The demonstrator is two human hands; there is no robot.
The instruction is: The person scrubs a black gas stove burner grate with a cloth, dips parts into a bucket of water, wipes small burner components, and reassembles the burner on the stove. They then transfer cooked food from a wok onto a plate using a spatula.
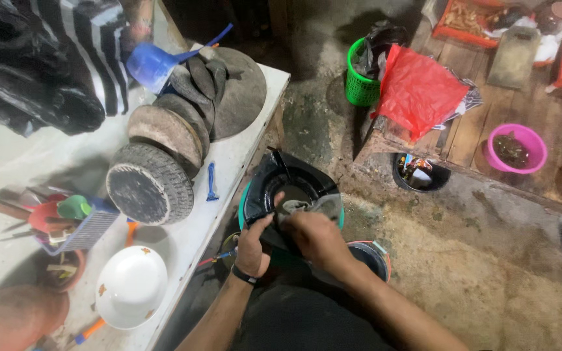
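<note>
— Fingers of my left hand [253, 247] pinch the near rim of the black plastic bag [281, 185], holding it taut over the green bucket [244, 207]. Wristband on that arm.

— And left of you, on the table?

— White table [183, 240], going left to right: brown round pot [17, 316] at the near corner, blue basket of utensils [86, 231], upturned white bowl [130, 286], then a leaning stack of round, disc-shaped pieces [157, 166] with a blue scoop [152, 64] behind. Small blue tool [211, 181] near the edge.

— Right hand?

— My right hand [317, 239] is curled down into the bag's mouth, fingers closed on something greyish; I cannot tell what it is.

— How far along?

— Bag looks already spread as a liner, edges folded out over the rim. Contents mostly hidden, so how full it is, I cannot say. My judgement: early to middle.

— Further right?

— Green mesh basket [359, 81], red plastic bag [417, 88], pink bowl [517, 148] on wooden planks [473, 127].
</note>
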